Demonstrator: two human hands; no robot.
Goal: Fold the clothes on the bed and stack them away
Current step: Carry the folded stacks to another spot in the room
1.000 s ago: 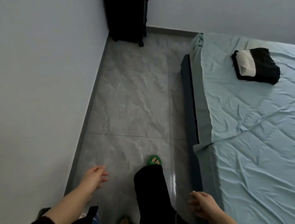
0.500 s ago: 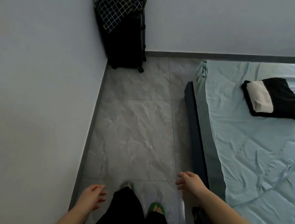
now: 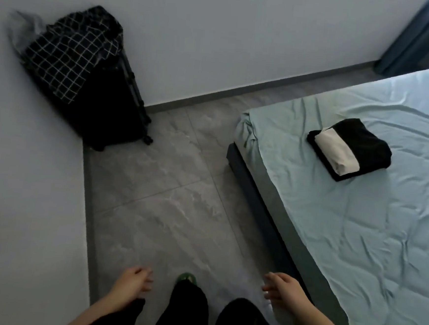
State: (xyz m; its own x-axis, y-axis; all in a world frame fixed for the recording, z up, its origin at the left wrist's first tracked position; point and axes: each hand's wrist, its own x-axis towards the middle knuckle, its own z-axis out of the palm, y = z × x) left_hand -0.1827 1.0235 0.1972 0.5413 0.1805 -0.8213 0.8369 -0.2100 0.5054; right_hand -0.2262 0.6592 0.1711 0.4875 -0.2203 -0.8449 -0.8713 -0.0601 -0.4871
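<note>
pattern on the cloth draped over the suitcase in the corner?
Black with a thin white grid check, on the draped cloth atop the black suitcase; head view.

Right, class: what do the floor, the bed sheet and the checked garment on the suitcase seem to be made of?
Floor: probably glazed stone-look tile; grey veining, straight joints, faint sheen. Bed sheet: thin matte woven cloth, judging by fine creases. Checked garment: soft fabric that drapes and bunches; fibre unclear.

Wrinkled cloth sheet [image 3: 344,224] on the bed, glossy marbled floor tiles [image 3: 168,210], checked cloth [image 3: 70,56].
</note>
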